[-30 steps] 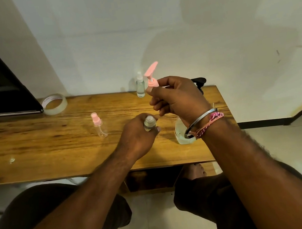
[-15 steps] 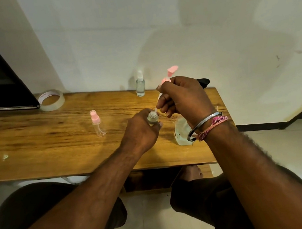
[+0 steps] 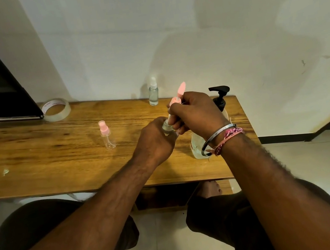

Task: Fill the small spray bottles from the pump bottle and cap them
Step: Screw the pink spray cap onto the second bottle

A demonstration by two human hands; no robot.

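Pink sprayer (image 3: 178,96), lowered by gripping right hand (image 3: 195,112), meets left hand's (image 3: 155,141) clutched bottle (image 3: 167,126).

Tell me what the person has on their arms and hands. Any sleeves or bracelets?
No sleeves show: both forearms are bare up to the frame edge. The left hand and its wrist wear nothing. By the right hand, the wrist carries a plain silver metal bangle, thin and round, and beside it a pink and red braided thread band with loose ends. No rings or gloves are visible.
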